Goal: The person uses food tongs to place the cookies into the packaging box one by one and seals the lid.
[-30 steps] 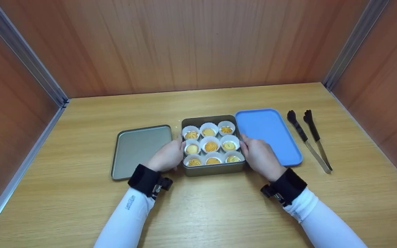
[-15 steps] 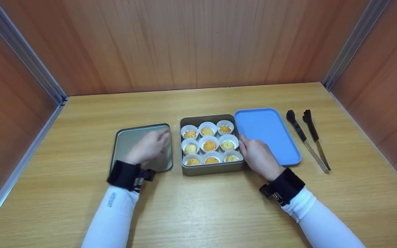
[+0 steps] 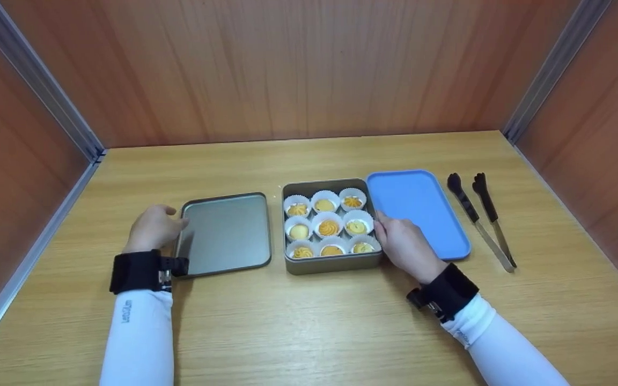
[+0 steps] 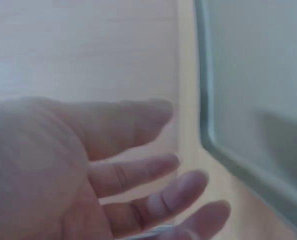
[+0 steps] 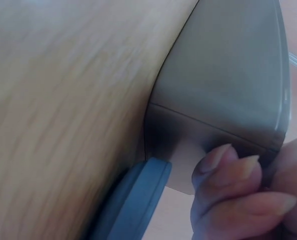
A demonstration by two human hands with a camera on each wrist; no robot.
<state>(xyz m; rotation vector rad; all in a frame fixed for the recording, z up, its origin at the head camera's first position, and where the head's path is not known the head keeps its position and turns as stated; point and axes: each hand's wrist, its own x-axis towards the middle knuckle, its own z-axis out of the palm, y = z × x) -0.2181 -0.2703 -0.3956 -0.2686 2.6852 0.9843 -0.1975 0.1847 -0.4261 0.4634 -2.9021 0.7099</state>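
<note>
A gold-grey rectangular tin [image 3: 336, 263] holds several cookies [image 3: 329, 228] in white paper cups, laid out in rows. At its right wall my right hand [image 3: 406, 246] grips the edge; the right wrist view shows curled fingers [image 5: 228, 185] against the outside of the tin [image 5: 218, 65]. The tin's lid [image 3: 228, 236] lies on the table to the left, its raised rim facing up. My left hand [image 3: 153, 228] is at the lid's left edge, holding nothing. In the left wrist view its loosely bent fingers [image 4: 178, 192] are apart from the lid's rim [image 4: 205, 100].
Against the tin's right side lies a blue tray [image 3: 421, 209]. Tongs [image 3: 483, 225] with black tips lie spread farther right on the wooden table [image 3: 298, 332]. Wood-look panels [image 3: 309, 69] close off the back and both sides.
My left hand has let go of the tin's left side and moved left across the lid to its far edge. My right hand and the tin stay in place.
</note>
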